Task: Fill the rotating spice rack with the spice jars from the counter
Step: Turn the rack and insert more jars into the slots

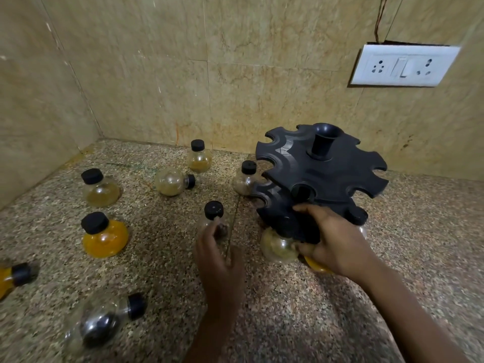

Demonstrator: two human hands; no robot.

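Observation:
The black two-tier spice rack [324, 169] stands at the right of the granite counter, tilted toward me. My right hand [332, 239] grips its lower tier, where a clear jar [277, 247] hangs from a slot; a yellow jar [315, 265] peeks out under my palm. My left hand [217, 255] is wrapped around a clear black-capped jar [214, 214] standing just left of the rack. Several more round jars with black caps lie or stand on the counter, among them an orange-filled one [104, 238].
Loose jars: one upright at back [199, 157], one on its side [172, 181], one beside the rack [245, 178], one at left [100, 189], two lying near the front left [104, 320] [13, 277]. A wall socket plate [403, 65] sits above the rack.

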